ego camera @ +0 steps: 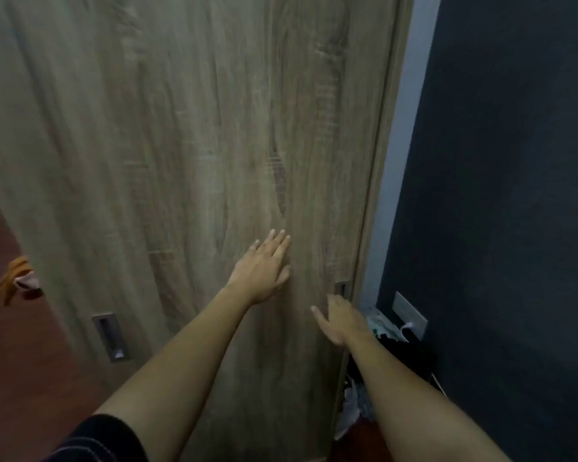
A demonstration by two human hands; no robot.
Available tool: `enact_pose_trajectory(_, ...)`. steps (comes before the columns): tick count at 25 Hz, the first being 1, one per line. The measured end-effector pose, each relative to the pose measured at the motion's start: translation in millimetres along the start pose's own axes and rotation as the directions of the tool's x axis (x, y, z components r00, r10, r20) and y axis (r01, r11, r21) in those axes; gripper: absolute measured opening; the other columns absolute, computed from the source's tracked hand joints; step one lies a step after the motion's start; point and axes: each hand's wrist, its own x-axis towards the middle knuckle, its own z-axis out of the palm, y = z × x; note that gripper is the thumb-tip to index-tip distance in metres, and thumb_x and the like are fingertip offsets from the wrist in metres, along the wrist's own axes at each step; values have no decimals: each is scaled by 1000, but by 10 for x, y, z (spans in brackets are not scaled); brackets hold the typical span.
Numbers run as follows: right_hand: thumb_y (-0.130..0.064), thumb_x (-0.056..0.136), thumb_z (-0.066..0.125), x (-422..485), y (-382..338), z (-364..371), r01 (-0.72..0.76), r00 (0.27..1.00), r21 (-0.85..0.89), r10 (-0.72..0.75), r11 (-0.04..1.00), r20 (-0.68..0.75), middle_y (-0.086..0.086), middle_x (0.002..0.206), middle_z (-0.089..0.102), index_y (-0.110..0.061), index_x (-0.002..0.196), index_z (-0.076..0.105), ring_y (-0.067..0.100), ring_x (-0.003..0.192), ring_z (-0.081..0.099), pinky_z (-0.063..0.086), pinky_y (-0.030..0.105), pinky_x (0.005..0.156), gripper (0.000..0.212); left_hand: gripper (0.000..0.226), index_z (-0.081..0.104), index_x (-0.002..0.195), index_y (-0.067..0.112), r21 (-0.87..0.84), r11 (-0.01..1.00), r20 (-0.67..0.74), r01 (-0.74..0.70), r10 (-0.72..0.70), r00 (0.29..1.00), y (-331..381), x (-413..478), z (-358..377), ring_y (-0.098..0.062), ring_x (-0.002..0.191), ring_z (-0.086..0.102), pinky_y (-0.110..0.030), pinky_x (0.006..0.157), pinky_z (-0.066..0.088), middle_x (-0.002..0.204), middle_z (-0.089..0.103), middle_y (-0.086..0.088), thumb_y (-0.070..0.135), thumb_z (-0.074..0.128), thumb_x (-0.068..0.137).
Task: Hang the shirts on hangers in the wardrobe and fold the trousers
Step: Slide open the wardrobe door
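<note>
The grey-brown wood-grain sliding wardrobe door (187,145) filled most of the view and stood shut against its frame. The left hand (262,270) lay flat on the panel, fingers extended, grasping nothing. The right hand (339,320) hovered open just below the recessed metal handle (340,288) at the door's right edge, holding nothing. A second recessed handle (110,336) sat lower left. An orange cloth (15,278) lay on the reddish floor (20,378) at left.

Wardrobe door (187,155) shut, contents hidden; orange cloth (15,278) blurred.
</note>
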Motion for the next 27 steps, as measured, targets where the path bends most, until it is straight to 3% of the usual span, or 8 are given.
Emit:
enact_pose_trajectory(4, -57, 90, 36, 265, 239, 153, -81, 995, 73, 76, 994, 69, 13, 137, 47, -11, 140, 34, 28, 122, 47, 41, 39, 101, 68, 62, 5, 150, 12, 57, 995, -108, -86, 91, 990, 255, 297, 184, -18, 146, -1, -36, 117, 5, 159, 4, -5, 35, 31, 99)
enact_pose_trajectory(7, -50, 92, 41, 533, 374, 253, -85, 991, 125, 71, 988, 112, 13, 138, 46, -10, 140, 33, 28, 123, 47, 41, 35, 100, 63, 58, 34, 143, 7, 168, 979, -371, -118, 174, 912, 410, 596, 429, -22, 140, 28, -43, 110, 29, 150, 33, -10, 36, 35, 93)
enact_pose_trajectory(9, -44, 93, 44, 663, 441, 282, -80, 991, 142, 63, 987, 122, 15, 136, 45, -6, 136, 35, 29, 122, 46, 41, 33, 99, 59, 57, 43, 139, 7, 242, 967, -465, -82, 189, 865, 447, 790, 575, -23, 135, 38, -41, 108, 32, 146, 42, -10, 36, 36, 90)
enact_pose_trajectory(13, -36, 93, 46, 862, 594, 314, -151, 985, 81, 144, 985, 90, 17, 126, 50, -3, 123, 37, 31, 114, 52, 44, 34, 88, 45, 59, 32, 142, 7, 270, 960, -530, -72, 210, 822, 524, 1109, 850, -20, 140, 26, -38, 112, 16, 149, 33, -7, 34, 39, 90)
enact_pose_trajectory(19, -45, 93, 45, 1067, 595, 398, -137, 990, 72, 134, 988, 41, 15, 121, 58, -1, 129, 34, 30, 111, 57, 47, 34, 83, 58, 67, 12, 150, 14, 418, 908, -588, 34, 241, 772, 402, 1354, 1351, -15, 146, -4, -39, 114, -2, 159, -3, -3, 39, 37, 93)
enact_pose_trajectory(24, -41, 97, 40, 1108, 608, 403, -100, 994, 54, 97, 994, 50, 17, 126, 56, 3, 140, 22, 30, 114, 56, 46, 34, 87, 64, 66, 19, 149, 15, 525, 850, -625, 38, 355, 695, 229, 1411, 1442, -15, 146, 3, -38, 115, -2, 159, -1, -2, 42, 41, 92)
enact_pose_trajectory(27, -40, 98, 38, 1092, 519, 398, -116, 993, 69, 113, 991, 45, 18, 126, 56, 2, 138, 25, 30, 114, 56, 46, 33, 86, 59, 67, 20, 149, 16, 545, 836, -639, 65, 364, 677, 156, 1394, 1453, -15, 146, 2, -37, 115, -3, 159, -1, -2, 44, 40, 91)
